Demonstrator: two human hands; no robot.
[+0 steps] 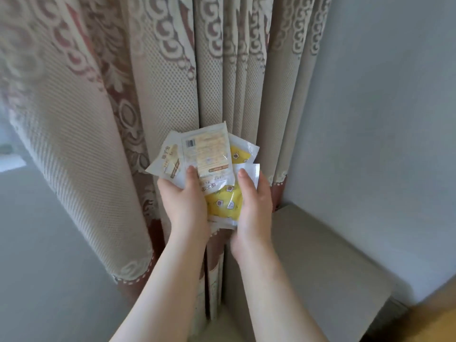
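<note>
Patterned curtain [98, 119] fills background, grey wall [382, 119] at right. Both hands raised before curtain folds, holding fanned stack of plastic packets [172, 161]. left hand [183, 203] grips left side, thumb pressing barcode-labelled top packet [209, 154]. right hand [254, 206] grips right side, thumb on white edge. yellow packet [223, 203] shows between palms. Fingers hidden under stack; packet count unclear, print blurred. Beige ledge [320, 255] lower right.

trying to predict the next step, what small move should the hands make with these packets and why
Probably squeeze the plastic packets into one squared stack. They fan out at different angles between the left hand and the right hand, each thumb pressing on top, so a loose one could slip.
</note>
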